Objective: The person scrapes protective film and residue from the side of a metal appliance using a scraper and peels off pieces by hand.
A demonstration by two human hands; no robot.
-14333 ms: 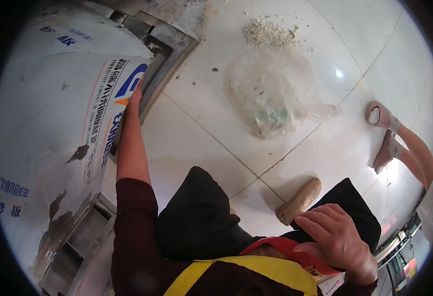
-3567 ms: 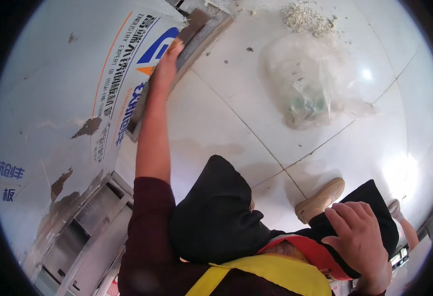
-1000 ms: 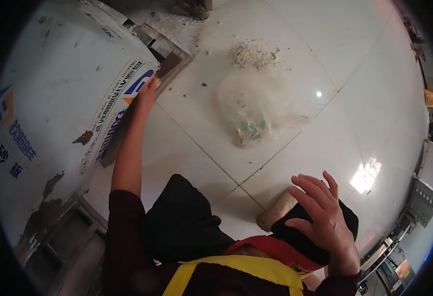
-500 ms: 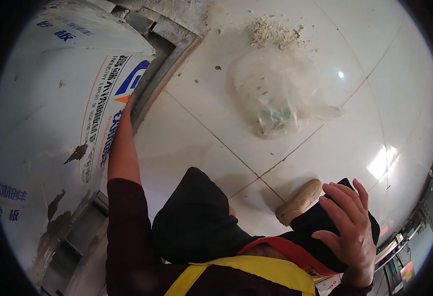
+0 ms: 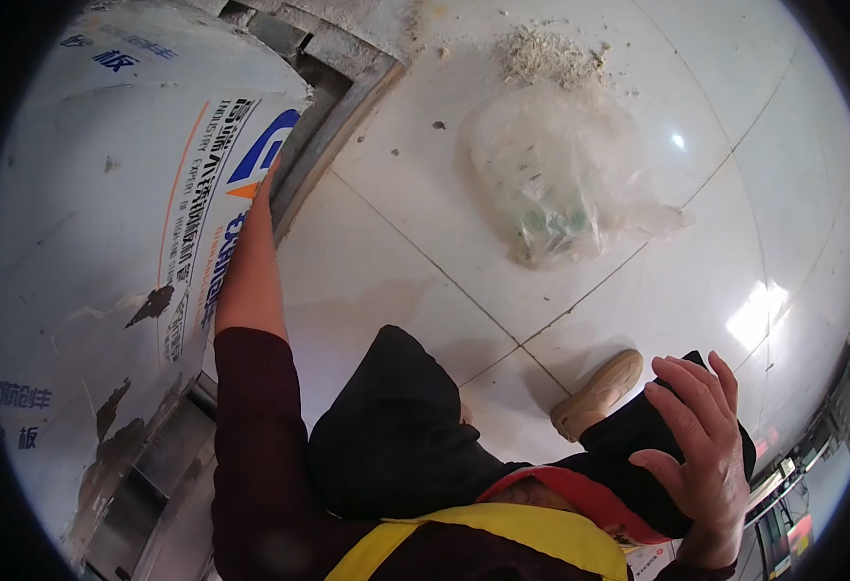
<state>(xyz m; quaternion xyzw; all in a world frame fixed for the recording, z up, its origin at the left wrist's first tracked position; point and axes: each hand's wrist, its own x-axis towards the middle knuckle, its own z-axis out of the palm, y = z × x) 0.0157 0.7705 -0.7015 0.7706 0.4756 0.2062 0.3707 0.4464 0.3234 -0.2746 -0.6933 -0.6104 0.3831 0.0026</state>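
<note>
Far left: large white panel (image 5: pixel 105 232), blue and black print, torn brown patches. Left hand (image 5: pixel 269 176) at its right edge, mostly hidden behind; grip cannot be told. Grey ledge (image 5: pixel 345 133) just beside. Centre: pale crumbs (image 5: pixel 551 58) on tiled floor (image 5: pixel 396 290), clear plastic bag (image 5: pixel 556 189) just below. Tan shoe (image 5: pixel 599 392) lower right. Right hand (image 5: pixel 704 426) raised, released, fingers loosely curled and spread, holding nothing.
</note>
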